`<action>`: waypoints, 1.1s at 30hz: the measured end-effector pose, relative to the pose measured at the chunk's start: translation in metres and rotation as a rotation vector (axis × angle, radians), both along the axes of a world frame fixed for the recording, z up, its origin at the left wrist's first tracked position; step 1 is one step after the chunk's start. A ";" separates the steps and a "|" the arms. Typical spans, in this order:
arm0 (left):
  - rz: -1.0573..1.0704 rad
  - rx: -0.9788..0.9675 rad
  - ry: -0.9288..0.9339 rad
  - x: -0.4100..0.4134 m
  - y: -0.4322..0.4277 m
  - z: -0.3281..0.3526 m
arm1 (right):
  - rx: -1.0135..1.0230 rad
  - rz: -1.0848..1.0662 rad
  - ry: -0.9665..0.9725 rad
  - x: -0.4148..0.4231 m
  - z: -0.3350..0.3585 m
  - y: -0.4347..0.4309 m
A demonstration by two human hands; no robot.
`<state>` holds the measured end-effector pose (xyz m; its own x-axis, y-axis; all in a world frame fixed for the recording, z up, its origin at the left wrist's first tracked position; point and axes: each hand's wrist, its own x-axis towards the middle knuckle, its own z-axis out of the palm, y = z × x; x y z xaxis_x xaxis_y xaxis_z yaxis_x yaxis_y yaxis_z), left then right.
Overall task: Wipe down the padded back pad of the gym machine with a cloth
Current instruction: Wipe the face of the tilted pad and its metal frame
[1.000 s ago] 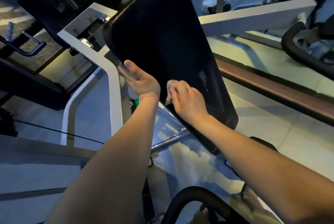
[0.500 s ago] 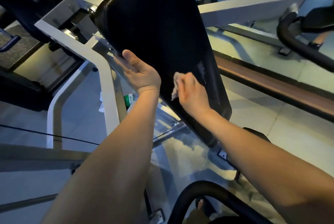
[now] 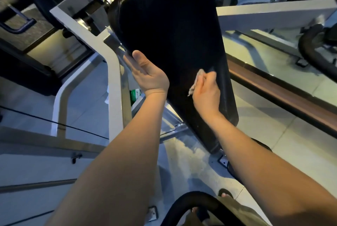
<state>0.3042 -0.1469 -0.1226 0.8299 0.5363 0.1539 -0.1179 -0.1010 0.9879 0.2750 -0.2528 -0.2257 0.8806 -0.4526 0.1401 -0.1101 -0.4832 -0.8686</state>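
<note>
Left hand [image 3: 147,76] grip clamped on back pad [image 3: 173,34] left edge; right hand [image 3: 206,94] grip bunched round cloth [image 3: 195,84], pressed on pad's near-right side.

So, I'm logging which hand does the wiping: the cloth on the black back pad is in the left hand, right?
Not quite: the head view shows the cloth in the right hand, pressed on the black back pad. The left hand only grips the pad's side edge.

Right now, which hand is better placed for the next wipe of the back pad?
Right. The right hand holds the cloth against the back pad; the left hand only grips its edge.
</note>
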 end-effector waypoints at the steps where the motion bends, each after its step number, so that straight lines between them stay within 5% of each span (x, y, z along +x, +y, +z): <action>1: 0.010 0.011 -0.001 0.000 -0.001 0.000 | -0.004 -0.064 -0.038 0.019 0.013 -0.006; 6: 0.086 0.044 0.029 0.001 -0.006 -0.002 | -0.042 -0.108 -0.112 0.006 0.023 0.009; 9: 0.096 0.070 0.022 0.001 -0.006 -0.002 | -0.291 0.160 -0.252 -0.027 0.007 0.024; 11: 0.111 0.082 0.019 0.001 -0.008 -0.002 | -0.428 0.096 -0.292 0.000 0.013 0.004; 17: 0.129 0.091 -0.038 0.004 -0.007 -0.003 | -0.080 -0.216 -0.178 0.051 0.052 -0.016; 23: 0.131 0.072 -0.002 0.001 -0.006 -0.003 | -0.458 0.168 -0.429 0.010 0.026 0.002; 29: 0.105 0.086 0.004 0.002 -0.004 -0.001 | -0.158 -0.248 -0.277 0.088 0.078 -0.032; 33: 0.111 0.076 0.003 0.005 -0.001 -0.006 | -0.264 0.000 -0.459 0.031 0.052 0.017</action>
